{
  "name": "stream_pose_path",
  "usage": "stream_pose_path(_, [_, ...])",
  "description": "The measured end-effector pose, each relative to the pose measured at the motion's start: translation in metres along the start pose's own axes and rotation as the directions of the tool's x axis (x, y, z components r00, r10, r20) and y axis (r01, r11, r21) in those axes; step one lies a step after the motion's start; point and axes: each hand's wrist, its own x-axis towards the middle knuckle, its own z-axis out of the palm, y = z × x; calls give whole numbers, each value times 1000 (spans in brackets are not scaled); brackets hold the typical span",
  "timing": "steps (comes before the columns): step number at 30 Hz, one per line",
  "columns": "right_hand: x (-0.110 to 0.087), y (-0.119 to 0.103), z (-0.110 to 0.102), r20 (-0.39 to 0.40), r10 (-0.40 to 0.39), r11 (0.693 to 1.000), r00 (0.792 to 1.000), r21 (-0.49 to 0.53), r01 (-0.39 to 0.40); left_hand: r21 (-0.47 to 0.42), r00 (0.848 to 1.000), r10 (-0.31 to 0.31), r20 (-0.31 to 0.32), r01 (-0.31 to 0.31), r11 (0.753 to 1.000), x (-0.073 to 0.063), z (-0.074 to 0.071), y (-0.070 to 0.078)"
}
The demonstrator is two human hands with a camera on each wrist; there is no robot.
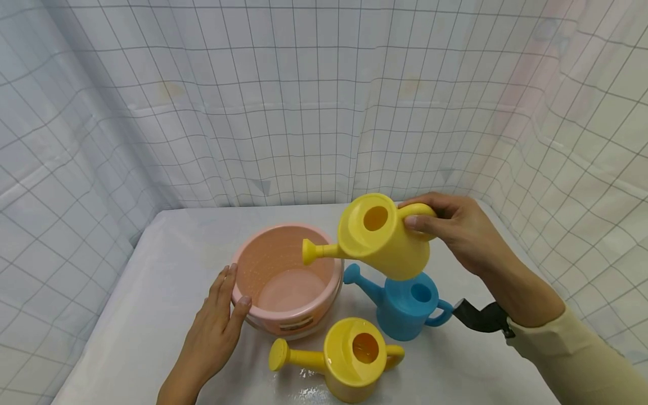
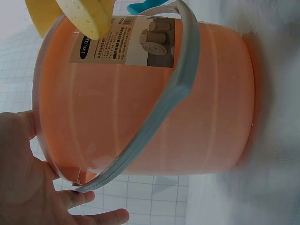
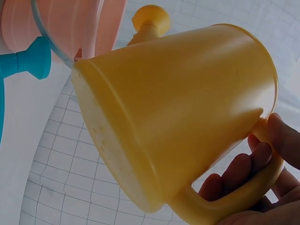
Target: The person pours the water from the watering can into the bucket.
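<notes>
My right hand (image 1: 455, 230) grips the handle of a yellow watering can (image 1: 400, 247), raised and tilted with its spout reaching over the right rim of a pink bucket (image 1: 296, 309). In the right wrist view, fingers (image 3: 236, 171) wrap round that handle, and the can's underside faces the camera. At the bucket's left rim rests my left hand (image 1: 215, 320), its fingers fairly straight and spread. A grey bail handle (image 2: 185, 75) hangs down the bucket's side in the left wrist view. Water drops cling to the inner wall of the bucket.
A blue watering can (image 1: 405, 306) stands right of the bucket, below the raised can. Nearer me stands a second yellow watering can (image 1: 354, 360) with liquid inside, its spout pointing left. Wet patches show on the white tabletop (image 1: 309, 392). Grid-patterned curtains (image 1: 283, 112) enclose the table.
</notes>
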Motion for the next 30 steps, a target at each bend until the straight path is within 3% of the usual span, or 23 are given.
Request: stream_pose_path(30, [9, -6, 4, 34, 25, 999, 999, -32, -24, -1, 1000, 2, 0, -2, 1000, 0, 0, -1])
